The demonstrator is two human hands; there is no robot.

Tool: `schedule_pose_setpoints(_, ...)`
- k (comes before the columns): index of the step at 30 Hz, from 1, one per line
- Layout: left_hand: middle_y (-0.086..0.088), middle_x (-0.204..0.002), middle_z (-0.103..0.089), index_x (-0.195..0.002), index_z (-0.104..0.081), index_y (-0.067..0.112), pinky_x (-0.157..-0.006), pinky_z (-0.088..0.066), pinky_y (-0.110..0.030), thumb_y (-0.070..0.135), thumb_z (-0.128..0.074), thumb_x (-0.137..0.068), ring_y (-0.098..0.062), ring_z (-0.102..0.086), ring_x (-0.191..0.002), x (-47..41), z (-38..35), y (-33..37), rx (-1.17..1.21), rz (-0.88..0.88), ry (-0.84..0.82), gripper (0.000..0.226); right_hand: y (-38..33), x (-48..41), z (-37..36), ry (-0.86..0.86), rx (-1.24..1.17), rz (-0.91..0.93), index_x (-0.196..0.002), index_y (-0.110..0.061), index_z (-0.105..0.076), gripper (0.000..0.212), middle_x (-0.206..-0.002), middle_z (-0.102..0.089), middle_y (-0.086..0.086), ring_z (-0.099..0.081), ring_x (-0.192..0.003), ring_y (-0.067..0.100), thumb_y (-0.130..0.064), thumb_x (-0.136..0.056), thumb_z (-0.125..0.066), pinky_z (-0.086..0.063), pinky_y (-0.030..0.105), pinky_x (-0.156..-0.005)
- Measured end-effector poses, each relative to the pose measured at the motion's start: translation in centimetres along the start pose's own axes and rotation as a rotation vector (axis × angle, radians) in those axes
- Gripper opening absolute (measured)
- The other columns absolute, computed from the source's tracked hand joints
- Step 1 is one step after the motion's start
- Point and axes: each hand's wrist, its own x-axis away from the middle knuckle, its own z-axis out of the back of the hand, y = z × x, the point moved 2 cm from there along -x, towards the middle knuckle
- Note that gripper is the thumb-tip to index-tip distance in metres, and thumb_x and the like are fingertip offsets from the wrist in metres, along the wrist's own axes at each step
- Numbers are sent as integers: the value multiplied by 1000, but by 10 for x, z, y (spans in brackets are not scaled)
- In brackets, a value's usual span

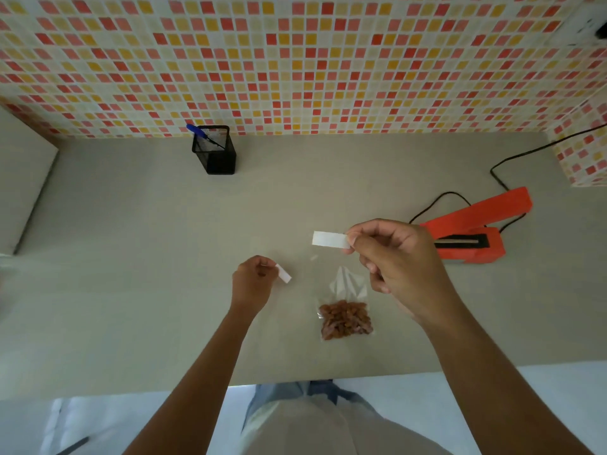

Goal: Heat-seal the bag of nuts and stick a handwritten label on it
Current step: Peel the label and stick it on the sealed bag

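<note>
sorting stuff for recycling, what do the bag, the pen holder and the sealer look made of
Bag: clear glossy plastic film; contents show through.
Pen holder: black open mesh, likely metal wire.
Sealer: smooth matte orange shell, probably plastic.

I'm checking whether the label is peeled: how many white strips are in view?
2. A longer strip pinched in the right hand, beyond the bag; a shorter strip pinched in the left hand, left of the bag. The holder may hide more.
</note>
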Motion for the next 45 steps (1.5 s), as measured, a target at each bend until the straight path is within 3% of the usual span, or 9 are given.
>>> schedule_pose_setpoints(3,9,-70,-65,-78,-66,22,-53,-39,-6,8,-65,-84,-8,-60,-66,-7,-5,-7,-115,-35,8,15,19,-8,-6,15,38,-51,-78,-13,-76,22,-74,-53,36,-29,-55,26,-3,-91,-63,-24,20,-41)
schedule_pose_setpoints(6,8,-73,-65,-77,-67,23,-62,-45,-22,12,-63,-84,-18,-62,-73,-14,-6,-10,-236,-43,-8,13,37,-15,-9,46,75,-101,-79,-12,-76,20,-84,-58,39,-32,-54,24,-2,-91,-63,-27,19,-39)
schedule_pose_setpoints(11,1,-86,-68,-87,-69,16,-69,-53,-33,10,-72,-82,-16,-58,-71,-10,11,10,-338,-350,59,8,54,-24,-8,82,93,-139,-78,-14,-76,19,-72,-70,11,-36,-52,21,-4,-89,-64,-30,17,-39)
schedule_pose_setpoints(16,15,-79,-69,-82,-71,15,-57,-45,-14,7,-76,-80,-13,-60,-64,38,25,74,-28,-580,9,9,59,-28,-10,115,154,-134,-80,-9,-76,14,-60,-66,-8,-39,-47,9,-4,-88,-65,-31,17,-42)
schedule_pose_setpoints(20,14,-80,-72,-85,-76,17,-59,-50,-19,14,-75,-84,-12,-63,-66,57,23,96,142,-467,-104,3,56,-27,-14,99,186,-85,-84,-2,-75,11,-54,-63,-13,-51,-40,-2,-2,-90,-65,-35,6,-45)
schedule_pose_setpoints(27,13,-74,-74,-89,-78,16,-62,-49,-17,17,-73,-86,-2,-67,-67,58,17,109,301,-317,-294,7,50,-22,-17,56,218,15,-86,-10,-77,8,-57,-62,-11,-42,-40,4,-13,-91,-71,-33,13,-44)
schedule_pose_setpoints(33,3,-86,-77,-92,-76,14,-63,-53,-24,21,-79,-78,-13,-72,-78,57,16,114,372,-252,-294,16,40,-18,-9,-4,151,62,-100,0,-76,18,-52,-61,-23,-58,-49,-6,1,-96,-59,-40,5,-49)
schedule_pose_setpoints(38,-1,-78,-75,-91,-76,11,-58,-52,-30,2,-70,-85,-15,-67,-67,55,15,114,373,-229,-266,12,38,-16,-2,-24,143,47,-100,-7,-78,27,-82,-73,-1,-59,-58,-1,3,-96,-54,-39,7,-50)
schedule_pose_setpoints(45,-5,-78,-75,-89,-77,9,-57,-46,-34,1,-69,-85,-16,-62,-62,50,10,111,409,-112,-260,12,54,-23,16,158,60,-57,-95,-13,-76,9,-60,-58,-17,-39,-48,8,-8,-90,-70,-31,23,-43)
